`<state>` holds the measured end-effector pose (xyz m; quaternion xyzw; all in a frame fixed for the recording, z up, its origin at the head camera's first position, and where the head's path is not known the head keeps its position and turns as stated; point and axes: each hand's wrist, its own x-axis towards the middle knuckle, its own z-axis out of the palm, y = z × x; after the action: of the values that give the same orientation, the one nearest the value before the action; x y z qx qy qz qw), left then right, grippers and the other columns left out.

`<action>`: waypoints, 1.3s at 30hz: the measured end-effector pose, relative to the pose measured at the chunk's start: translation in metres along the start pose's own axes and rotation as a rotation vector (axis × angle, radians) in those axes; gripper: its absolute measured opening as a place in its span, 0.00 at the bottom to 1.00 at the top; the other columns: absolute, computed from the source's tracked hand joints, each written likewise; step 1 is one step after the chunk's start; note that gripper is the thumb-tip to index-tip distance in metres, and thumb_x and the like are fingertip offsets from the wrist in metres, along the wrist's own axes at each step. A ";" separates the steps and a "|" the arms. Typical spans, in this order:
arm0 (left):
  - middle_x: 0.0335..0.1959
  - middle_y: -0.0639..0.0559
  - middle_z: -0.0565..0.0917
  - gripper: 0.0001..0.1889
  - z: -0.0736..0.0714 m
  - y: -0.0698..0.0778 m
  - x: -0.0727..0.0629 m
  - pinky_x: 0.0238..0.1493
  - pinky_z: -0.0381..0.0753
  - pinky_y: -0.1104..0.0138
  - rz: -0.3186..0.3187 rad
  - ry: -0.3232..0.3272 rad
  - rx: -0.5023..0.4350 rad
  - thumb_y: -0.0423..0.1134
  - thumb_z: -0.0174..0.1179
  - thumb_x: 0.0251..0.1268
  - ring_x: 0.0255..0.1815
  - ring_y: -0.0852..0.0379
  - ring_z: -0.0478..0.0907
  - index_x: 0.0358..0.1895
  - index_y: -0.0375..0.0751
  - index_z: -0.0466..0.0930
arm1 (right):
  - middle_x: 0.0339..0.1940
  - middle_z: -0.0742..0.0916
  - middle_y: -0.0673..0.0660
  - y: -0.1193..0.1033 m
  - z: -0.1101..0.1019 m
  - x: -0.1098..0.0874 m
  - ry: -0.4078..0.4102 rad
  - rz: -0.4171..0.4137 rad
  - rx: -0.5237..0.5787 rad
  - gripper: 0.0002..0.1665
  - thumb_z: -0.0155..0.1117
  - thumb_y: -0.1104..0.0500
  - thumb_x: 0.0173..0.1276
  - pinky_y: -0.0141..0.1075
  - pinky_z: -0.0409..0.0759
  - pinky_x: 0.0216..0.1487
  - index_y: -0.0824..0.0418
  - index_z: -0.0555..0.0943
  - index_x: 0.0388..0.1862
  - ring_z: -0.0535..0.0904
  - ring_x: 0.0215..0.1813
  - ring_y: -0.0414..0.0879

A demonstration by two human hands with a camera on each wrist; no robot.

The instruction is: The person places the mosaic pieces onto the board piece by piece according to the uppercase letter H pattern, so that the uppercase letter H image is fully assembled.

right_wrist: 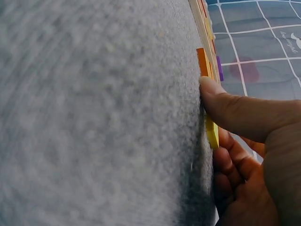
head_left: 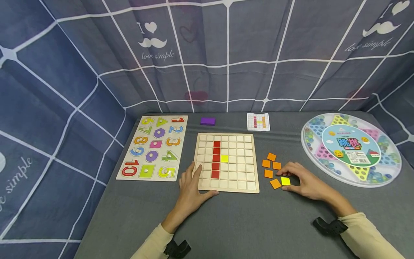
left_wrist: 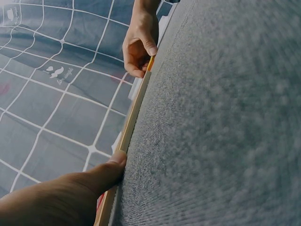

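Note:
A wooden grid board lies on the table, with a column of several red tiles and one yellow tile beside that column. My left hand rests at the board's lower left corner, fingers spread on its left side and thumb against the near edge; the left wrist view shows that thumb on the rim. Right of the board, my right hand pinches another yellow tile at table level between thumb and fingers. Several orange tiles lie loose close to its fingertips.
A number puzzle board lies at the left. Behind the grid board are a purple block and a small printed card with a coloured grid pattern. A round board-game box sits at the right, near the right hand.

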<state>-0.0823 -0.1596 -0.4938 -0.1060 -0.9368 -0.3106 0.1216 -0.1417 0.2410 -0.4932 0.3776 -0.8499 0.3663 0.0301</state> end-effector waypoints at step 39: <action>0.73 0.29 0.58 0.55 -0.001 0.001 0.000 0.50 0.56 0.52 0.002 -0.002 0.004 0.57 0.79 0.38 0.59 0.38 0.61 0.70 0.31 0.65 | 0.43 0.82 0.45 -0.007 -0.003 0.000 -0.022 0.019 0.031 0.23 0.74 0.68 0.55 0.27 0.65 0.49 0.52 0.82 0.50 0.72 0.47 0.36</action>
<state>-0.0817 -0.1596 -0.4927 -0.1069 -0.9374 -0.3084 0.1213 -0.1374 0.2401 -0.4865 0.3741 -0.8479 0.3755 0.0113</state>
